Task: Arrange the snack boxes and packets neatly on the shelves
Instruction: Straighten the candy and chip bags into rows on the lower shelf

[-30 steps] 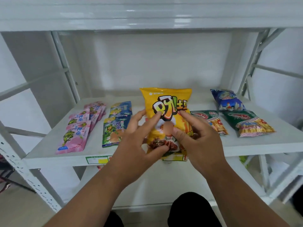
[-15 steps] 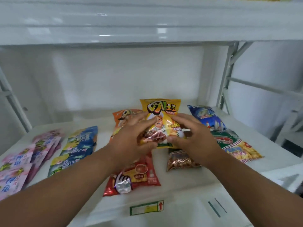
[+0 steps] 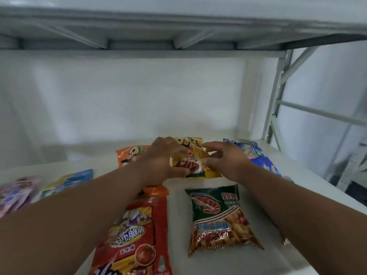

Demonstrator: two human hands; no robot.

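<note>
**At the back of the shelf, two hands on a yellow packet**

Deep on the white shelf (image 3: 178,225), both bare forearms reach forward side by side from the lower corners of the view, converging on a yellow snack packet (image 3: 195,162) that lies near the back wall. The left hand (image 3: 161,162) comes in palm down over the packet's left edge, knuckles raised; its fingers curl over the top left of the packet and the thumb presses in at the lower left edge, so it grips that side. The right hand (image 3: 225,160) sits at the packet's right edge with the wrist turned slightly inward; its fingers arch in a narrow claw, fingertips on the packet's upper right and the thumb against the lower right edge, pinching it.

Just left of the yellow packet, partly under the left wrist, lies an orange packet (image 3: 132,154). A blue packet (image 3: 256,155) lies just right of the right hand. Nearer the front, between the forearms, a green prawn-cracker packet (image 3: 218,217) lies flat, and a red packet (image 3: 137,237) lies beside it under the left forearm. Far left, blurred blue-and-yellow packets (image 3: 67,180) and pink packets (image 3: 15,193) lie flat, well apart from the hands.
</note>
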